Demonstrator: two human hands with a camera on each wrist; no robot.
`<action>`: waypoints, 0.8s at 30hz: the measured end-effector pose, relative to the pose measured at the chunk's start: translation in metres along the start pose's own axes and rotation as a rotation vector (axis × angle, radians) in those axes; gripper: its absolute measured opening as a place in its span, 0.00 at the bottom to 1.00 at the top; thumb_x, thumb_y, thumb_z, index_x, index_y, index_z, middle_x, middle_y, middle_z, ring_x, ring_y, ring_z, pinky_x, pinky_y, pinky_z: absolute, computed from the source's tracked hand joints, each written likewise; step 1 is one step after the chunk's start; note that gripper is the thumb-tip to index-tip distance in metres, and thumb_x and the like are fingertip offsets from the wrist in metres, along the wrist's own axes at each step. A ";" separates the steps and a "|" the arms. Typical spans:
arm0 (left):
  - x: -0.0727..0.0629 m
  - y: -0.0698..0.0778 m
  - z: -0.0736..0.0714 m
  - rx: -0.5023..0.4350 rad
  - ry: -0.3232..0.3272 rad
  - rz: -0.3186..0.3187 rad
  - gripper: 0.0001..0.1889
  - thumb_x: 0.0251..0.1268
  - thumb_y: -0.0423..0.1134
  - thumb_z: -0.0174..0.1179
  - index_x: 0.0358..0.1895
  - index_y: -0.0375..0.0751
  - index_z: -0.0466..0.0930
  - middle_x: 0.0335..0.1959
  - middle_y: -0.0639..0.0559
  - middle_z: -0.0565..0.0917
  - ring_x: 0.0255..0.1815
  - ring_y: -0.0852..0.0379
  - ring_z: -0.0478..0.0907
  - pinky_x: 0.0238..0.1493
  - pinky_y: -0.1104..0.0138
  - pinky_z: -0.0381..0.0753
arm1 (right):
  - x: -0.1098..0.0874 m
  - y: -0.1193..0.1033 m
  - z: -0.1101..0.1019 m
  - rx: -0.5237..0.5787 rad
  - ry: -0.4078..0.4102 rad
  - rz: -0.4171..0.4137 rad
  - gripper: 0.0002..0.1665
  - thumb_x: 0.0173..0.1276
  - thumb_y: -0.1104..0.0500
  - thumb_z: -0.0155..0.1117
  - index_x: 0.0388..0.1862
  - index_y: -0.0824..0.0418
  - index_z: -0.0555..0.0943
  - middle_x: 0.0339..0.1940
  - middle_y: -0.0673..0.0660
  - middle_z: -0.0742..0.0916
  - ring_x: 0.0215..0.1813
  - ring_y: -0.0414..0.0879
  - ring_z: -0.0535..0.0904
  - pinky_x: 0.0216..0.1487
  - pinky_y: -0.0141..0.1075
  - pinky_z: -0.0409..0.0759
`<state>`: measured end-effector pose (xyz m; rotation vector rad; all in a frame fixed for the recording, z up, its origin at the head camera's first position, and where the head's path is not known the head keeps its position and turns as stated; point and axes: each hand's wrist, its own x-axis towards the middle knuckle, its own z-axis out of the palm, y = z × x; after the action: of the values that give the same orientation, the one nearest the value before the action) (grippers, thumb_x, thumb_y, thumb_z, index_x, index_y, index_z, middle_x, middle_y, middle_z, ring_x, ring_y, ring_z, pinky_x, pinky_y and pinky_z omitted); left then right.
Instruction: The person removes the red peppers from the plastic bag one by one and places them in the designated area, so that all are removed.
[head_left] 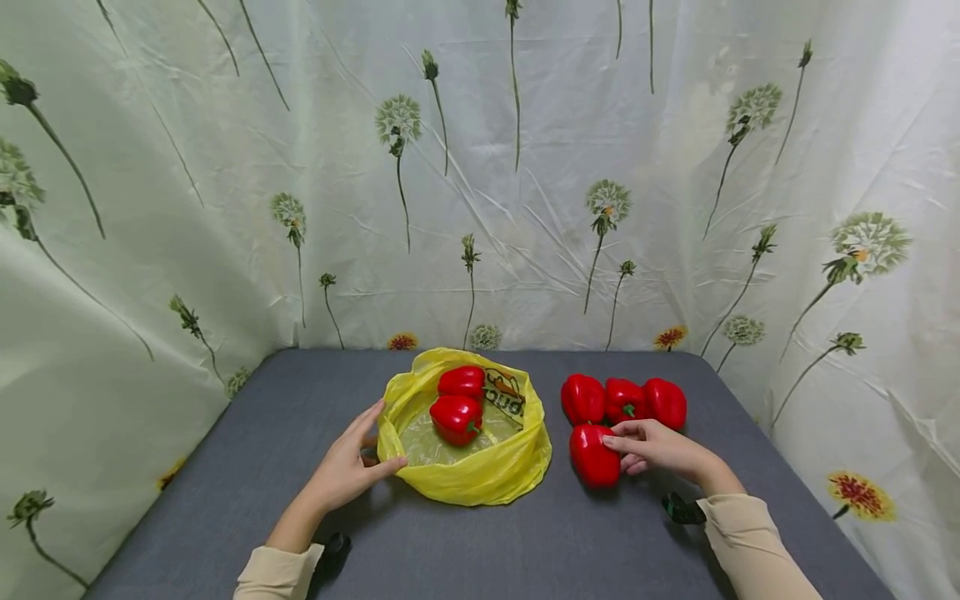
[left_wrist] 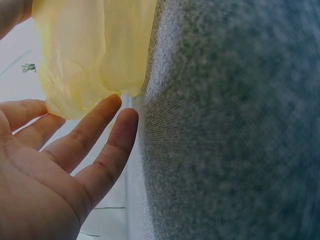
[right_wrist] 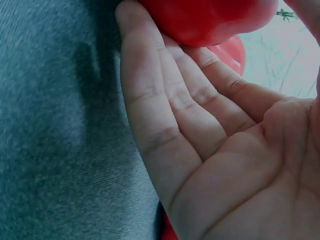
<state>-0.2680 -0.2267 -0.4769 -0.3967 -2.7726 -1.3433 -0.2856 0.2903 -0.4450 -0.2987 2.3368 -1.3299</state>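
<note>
A yellow plastic bag (head_left: 480,483) stands on the table with its mouth spread wide. Inside lie two red bell peppers, one (head_left: 456,419) in front of the other (head_left: 462,381). My left hand (head_left: 348,467) is at the bag's left side, thumb near the front rim, fingers spread and fairly straight; in the left wrist view fingertips meet the yellow plastic (left_wrist: 95,50). To the right of the bag my right hand (head_left: 663,450) holds a red bell pepper (head_left: 595,457) between thumb and fingers. In the right wrist view this pepper (right_wrist: 210,17) is at the fingertips.
Behind the held pepper, three more red bell peppers sit in a row: left (head_left: 582,398), middle (head_left: 624,399) and right (head_left: 665,403). The table (head_left: 480,550) has a dark grey cloth surface. A pale curtain (head_left: 540,208) with a dandelion print hangs around its back and sides.
</note>
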 end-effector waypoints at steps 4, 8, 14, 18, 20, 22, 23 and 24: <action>0.000 -0.001 0.000 0.000 -0.004 -0.004 0.56 0.65 0.49 0.78 0.89 0.43 0.51 0.88 0.38 0.56 0.70 0.34 0.80 0.52 0.63 0.90 | 0.001 0.004 0.000 0.005 -0.006 -0.003 0.39 0.81 0.46 0.65 0.71 0.79 0.71 0.53 0.59 0.88 0.45 0.47 0.87 0.50 0.40 0.91; 0.000 0.000 0.000 -0.003 -0.007 -0.007 0.56 0.65 0.50 0.78 0.89 0.44 0.51 0.88 0.39 0.56 0.70 0.34 0.80 0.52 0.63 0.90 | 0.002 0.008 -0.002 0.000 0.002 0.001 0.38 0.82 0.46 0.63 0.71 0.77 0.72 0.51 0.57 0.88 0.46 0.47 0.86 0.49 0.39 0.91; -0.001 0.001 0.000 -0.001 -0.009 -0.014 0.56 0.65 0.51 0.78 0.89 0.45 0.51 0.88 0.39 0.57 0.70 0.35 0.80 0.53 0.63 0.90 | 0.002 0.013 -0.004 -0.015 0.017 0.011 0.38 0.82 0.45 0.62 0.71 0.76 0.73 0.49 0.56 0.88 0.47 0.48 0.85 0.47 0.36 0.89; -0.001 0.001 0.000 0.003 -0.008 -0.020 0.56 0.65 0.51 0.78 0.89 0.45 0.51 0.88 0.40 0.56 0.70 0.35 0.80 0.53 0.63 0.90 | 0.003 0.015 -0.004 0.003 0.013 0.006 0.35 0.83 0.45 0.62 0.69 0.76 0.75 0.44 0.54 0.87 0.45 0.48 0.85 0.45 0.35 0.89; -0.001 0.001 0.000 0.004 -0.008 -0.020 0.56 0.65 0.51 0.78 0.89 0.46 0.51 0.88 0.40 0.56 0.70 0.35 0.80 0.53 0.63 0.90 | 0.004 0.017 -0.005 0.016 0.011 0.003 0.34 0.83 0.46 0.61 0.67 0.76 0.75 0.41 0.53 0.86 0.44 0.47 0.85 0.45 0.35 0.89; -0.001 0.001 0.000 0.005 -0.007 -0.020 0.56 0.65 0.51 0.78 0.89 0.46 0.51 0.88 0.40 0.57 0.70 0.35 0.80 0.53 0.62 0.90 | 0.004 0.018 -0.005 0.027 0.009 0.003 0.35 0.84 0.46 0.61 0.67 0.77 0.75 0.40 0.52 0.86 0.44 0.47 0.85 0.45 0.34 0.89; -0.001 0.001 -0.001 0.005 -0.008 -0.018 0.56 0.65 0.51 0.78 0.89 0.45 0.51 0.88 0.39 0.56 0.70 0.35 0.80 0.53 0.62 0.90 | 0.004 0.018 -0.005 0.031 0.010 0.004 0.35 0.84 0.46 0.61 0.68 0.77 0.74 0.40 0.52 0.86 0.44 0.47 0.85 0.45 0.34 0.89; -0.001 0.001 -0.001 0.005 -0.008 -0.018 0.56 0.65 0.51 0.78 0.89 0.45 0.51 0.88 0.40 0.56 0.70 0.35 0.80 0.53 0.62 0.90 | 0.004 0.018 -0.006 0.032 0.012 0.005 0.36 0.84 0.46 0.61 0.69 0.78 0.73 0.40 0.52 0.86 0.45 0.46 0.85 0.46 0.34 0.89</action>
<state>-0.2670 -0.2268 -0.4760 -0.3781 -2.7922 -1.3408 -0.2915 0.3023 -0.4594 -0.2761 2.3220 -1.3688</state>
